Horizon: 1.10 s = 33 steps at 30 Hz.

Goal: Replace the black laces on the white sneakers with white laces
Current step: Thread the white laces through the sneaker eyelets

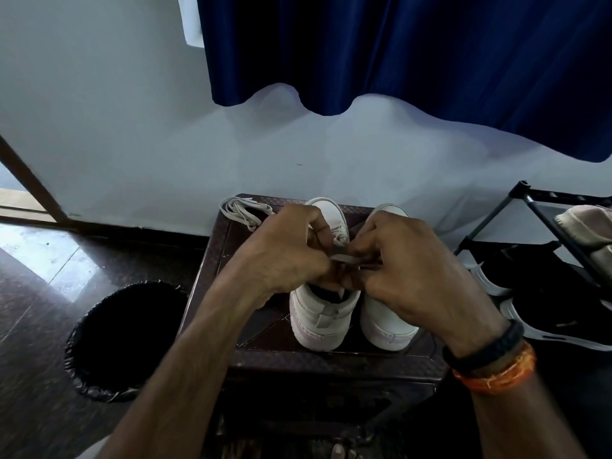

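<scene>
In the head view, the left hand [284, 253] and the right hand [410, 266] are nearest, raised over the two white sneakers [323, 313]. Both hands pinch a white lace [344, 256] between curled fingers, above the left sneaker. The sneakers stand side by side on the dark worktop [265, 352], heels toward its near edge. A spare bundle of white laces [243, 210] lies at its far left corner.
</scene>
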Each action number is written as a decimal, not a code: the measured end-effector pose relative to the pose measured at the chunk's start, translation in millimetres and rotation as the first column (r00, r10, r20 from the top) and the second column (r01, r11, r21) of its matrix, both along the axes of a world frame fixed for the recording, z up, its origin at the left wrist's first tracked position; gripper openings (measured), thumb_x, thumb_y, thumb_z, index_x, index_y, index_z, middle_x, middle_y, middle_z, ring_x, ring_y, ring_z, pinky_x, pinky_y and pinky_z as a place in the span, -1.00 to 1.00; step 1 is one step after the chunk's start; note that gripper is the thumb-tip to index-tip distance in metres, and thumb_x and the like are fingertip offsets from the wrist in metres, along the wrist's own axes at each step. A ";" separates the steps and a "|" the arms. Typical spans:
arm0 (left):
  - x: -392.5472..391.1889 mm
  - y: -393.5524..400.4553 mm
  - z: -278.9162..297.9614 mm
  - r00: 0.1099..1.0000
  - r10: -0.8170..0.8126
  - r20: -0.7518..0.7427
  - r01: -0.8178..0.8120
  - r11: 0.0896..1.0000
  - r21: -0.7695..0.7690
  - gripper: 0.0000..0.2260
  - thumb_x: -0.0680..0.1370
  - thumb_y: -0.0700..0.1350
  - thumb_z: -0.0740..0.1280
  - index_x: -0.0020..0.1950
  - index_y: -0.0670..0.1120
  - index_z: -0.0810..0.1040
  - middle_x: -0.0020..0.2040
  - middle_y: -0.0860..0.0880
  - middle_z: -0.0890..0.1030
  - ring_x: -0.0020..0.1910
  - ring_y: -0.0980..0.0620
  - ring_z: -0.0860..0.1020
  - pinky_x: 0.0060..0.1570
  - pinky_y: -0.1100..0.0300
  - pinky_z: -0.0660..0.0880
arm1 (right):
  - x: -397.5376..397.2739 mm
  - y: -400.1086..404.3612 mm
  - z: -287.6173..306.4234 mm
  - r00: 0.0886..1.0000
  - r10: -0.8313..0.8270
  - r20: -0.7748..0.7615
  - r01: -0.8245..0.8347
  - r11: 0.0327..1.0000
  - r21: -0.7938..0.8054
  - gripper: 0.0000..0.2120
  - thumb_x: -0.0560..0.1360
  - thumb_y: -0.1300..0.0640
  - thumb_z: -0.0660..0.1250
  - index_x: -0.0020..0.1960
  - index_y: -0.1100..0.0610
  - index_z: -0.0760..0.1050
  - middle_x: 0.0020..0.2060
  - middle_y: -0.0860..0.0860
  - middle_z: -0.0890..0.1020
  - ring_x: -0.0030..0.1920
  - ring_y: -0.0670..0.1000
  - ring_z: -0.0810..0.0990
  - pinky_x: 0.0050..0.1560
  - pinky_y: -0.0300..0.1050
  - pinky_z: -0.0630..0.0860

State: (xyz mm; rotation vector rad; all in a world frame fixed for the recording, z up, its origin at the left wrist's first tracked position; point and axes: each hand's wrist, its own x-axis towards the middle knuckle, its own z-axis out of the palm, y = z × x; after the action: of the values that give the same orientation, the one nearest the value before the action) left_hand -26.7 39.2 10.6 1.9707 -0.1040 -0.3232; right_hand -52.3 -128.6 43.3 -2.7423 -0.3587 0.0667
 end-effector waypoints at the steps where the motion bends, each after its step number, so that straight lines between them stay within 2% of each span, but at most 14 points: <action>1: -0.5 0.5 1.6 0.999 -0.049 -0.006 0.049 0.998 0.050 -0.68 0.17 -0.25 0.44 -0.16 0.05 0.55 -0.22 -0.06 0.70 -0.15 -0.14 0.70 -0.10 -0.23 0.66 | -0.7 0.7 1.3 1.000 0.023 -0.010 -0.023 0.998 -0.051 -0.82 0.41 0.04 0.55 0.01 -0.09 0.70 -0.01 -0.11 0.54 0.03 0.01 0.57 0.02 0.03 0.57; 4: -3.8 5.2 8.3 0.969 -0.245 -0.031 0.246 0.947 0.206 -0.63 0.20 -0.17 0.40 -0.06 0.15 0.50 -0.14 0.03 0.72 -0.08 -0.07 0.70 -0.03 -0.16 0.65 | -3.6 -0.6 4.3 0.996 0.079 -0.034 -0.083 0.987 -0.135 -0.80 0.42 0.17 0.46 0.03 0.01 0.67 -0.05 -0.07 0.60 -0.02 -0.02 0.57 -0.02 -0.04 0.58; 6: -4.9 11.4 14.7 0.962 -0.271 -0.013 0.265 0.927 0.265 -0.63 0.25 -0.15 0.34 0.00 0.15 0.47 -0.08 0.07 0.72 -0.04 -0.01 0.70 0.02 -0.10 0.64 | -5.3 -1.1 4.0 0.994 0.090 -0.067 -0.099 0.982 -0.159 -0.76 0.43 0.19 0.40 0.09 0.03 0.64 -0.08 -0.03 0.63 -0.05 -0.01 0.57 -0.07 -0.05 0.57; 8: -4.5 15.7 19.5 0.973 -0.218 0.077 0.187 0.939 0.288 -0.69 0.36 -0.21 0.35 0.03 0.11 0.48 -0.10 0.08 0.72 -0.10 0.06 0.69 -0.01 -0.04 0.65 | -6.4 0.5 3.1 0.993 0.086 -0.078 -0.098 0.982 -0.165 -0.74 0.48 0.18 0.37 0.15 0.03 0.63 -0.04 0.00 0.64 0.02 0.02 0.57 -0.03 -0.04 0.57; 10: -2.6 16.7 19.7 0.959 -0.129 0.252 0.044 0.947 0.319 -0.76 0.46 -0.23 0.41 0.01 0.07 0.49 -0.17 0.12 0.69 -0.20 0.17 0.64 -0.12 0.10 0.61 | -7.3 3.5 3.7 0.994 0.090 -0.058 -0.099 0.981 -0.164 -0.76 0.54 0.11 0.38 0.19 -0.04 0.64 0.05 -0.02 0.66 0.11 0.01 0.57 0.07 -0.06 0.57; 12: -0.9 15.6 17.5 0.915 -0.140 0.377 -0.022 0.919 0.394 -0.76 0.43 -0.19 0.48 -0.03 0.08 0.53 -0.10 0.14 0.61 -0.11 0.16 0.57 -0.15 0.22 0.51 | -8.7 7.5 6.6 0.994 0.105 -0.040 -0.110 0.975 -0.192 -0.78 0.57 0.03 0.38 0.20 -0.10 0.64 0.09 -0.05 0.66 0.14 -0.02 0.57 0.02 -0.20 0.48; 15: 2.2 10.3 8.0 0.882 -0.340 0.326 0.083 0.793 0.603 -0.69 0.32 -0.17 0.47 0.00 0.13 0.62 0.25 0.03 0.49 0.27 -0.06 0.42 0.25 0.07 0.37 | -8.1 11.3 6.9 0.992 0.119 -0.041 -0.125 0.971 -0.204 -0.75 0.57 0.06 0.38 0.17 -0.22 0.65 0.05 -0.11 0.61 0.00 -0.09 0.48 -0.24 -0.38 0.25; 17: 1.7 4.3 2.4 0.898 -0.357 0.255 0.109 0.744 0.660 -0.64 0.32 -0.13 0.49 0.08 0.12 0.65 0.48 0.01 0.33 0.47 -0.10 0.23 0.44 -0.01 0.21 | -5.6 11.2 1.5 0.997 0.071 0.013 -0.067 0.979 -0.191 -0.74 0.55 0.08 0.39 0.12 -0.25 0.66 0.02 -0.09 0.48 -0.05 -0.10 0.34 -0.23 -0.30 0.22; 19: 1.1 -3.5 -4.8 0.895 -0.336 0.292 0.040 0.715 0.698 -0.65 0.35 -0.01 0.53 0.13 0.09 0.66 0.56 0.02 0.22 0.54 -0.09 0.11 0.49 -0.03 0.13 | -0.4 8.8 -5.8 0.995 0.052 0.080 -0.043 0.993 -0.114 -0.79 0.46 0.13 0.46 -0.01 -0.17 0.68 -0.05 -0.08 0.52 -0.02 -0.07 0.40 -0.20 -0.21 0.28; 22: 3.5 -14.7 -18.9 0.888 -0.294 0.354 -0.068 0.676 0.734 -0.66 0.43 0.14 0.45 0.17 0.08 0.64 0.58 0.01 0.18 0.56 -0.14 0.08 0.50 -0.10 0.12 | 5.0 1.9 -9.1 0.985 0.007 0.174 -0.007 1.000 -0.004 -0.84 0.34 0.12 0.57 -0.19 -0.06 0.62 -0.17 -0.14 0.50 -0.06 -0.07 0.43 -0.20 -0.18 0.34; 24: 4.5 -19.8 -25.3 0.880 -0.269 0.391 -0.131 0.654 0.745 -0.65 0.47 0.18 0.39 0.21 0.09 0.64 0.57 -0.02 0.20 0.56 -0.18 0.10 0.51 -0.11 0.10 | 5.7 -2.4 -9.0 0.982 -0.004 0.189 0.005 1.000 -0.004 -0.85 0.37 0.04 0.57 -0.09 -0.09 0.67 -0.09 -0.12 0.45 -0.02 -0.06 0.43 -0.13 -0.10 0.44; 27: 4.2 -23.7 -26.7 0.872 -0.273 0.407 -0.148 0.645 0.750 -0.63 0.44 0.18 0.35 0.18 0.08 0.66 0.58 -0.06 0.21 0.56 -0.22 0.11 0.53 -0.11 0.04 | 2.5 -3.3 -8.7 0.995 0.025 0.100 -0.022 0.999 -0.026 -0.84 0.43 -0.06 0.52 0.01 -0.14 0.70 0.03 -0.12 0.45 0.10 -0.03 0.45 0.03 0.04 0.53; 30: 3.8 -22.3 -23.9 0.862 -0.294 0.412 -0.129 0.660 0.740 -0.53 0.34 0.22 0.24 0.13 0.06 0.68 0.58 -0.09 0.24 0.56 -0.24 0.12 0.53 -0.11 0.02 | -0.2 0.9 -8.4 0.999 0.035 0.032 -0.030 0.991 -0.128 -0.89 0.48 -0.10 0.46 -0.04 -0.11 0.69 0.13 -0.11 0.48 0.16 -0.01 0.48 0.09 0.01 0.48; 33: 3.0 -20.7 -21.7 0.826 -0.323 0.463 -0.101 0.723 0.683 -0.67 0.39 0.14 0.41 0.03 -0.02 0.72 0.53 -0.10 0.34 0.52 -0.23 0.20 0.51 -0.04 0.10 | -2.4 2.3 -6.8 0.998 0.055 -0.017 -0.058 0.969 -0.242 -0.87 0.53 -0.03 0.38 0.00 -0.07 0.69 0.16 -0.09 0.50 0.17 0.01 0.44 -0.03 -0.08 0.31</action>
State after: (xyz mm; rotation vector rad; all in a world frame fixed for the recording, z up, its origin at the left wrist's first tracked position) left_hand -23.7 18.5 -11.1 2.7737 -0.5648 0.1984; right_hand -54.7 -126.3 36.5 -2.9713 -0.4530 0.1487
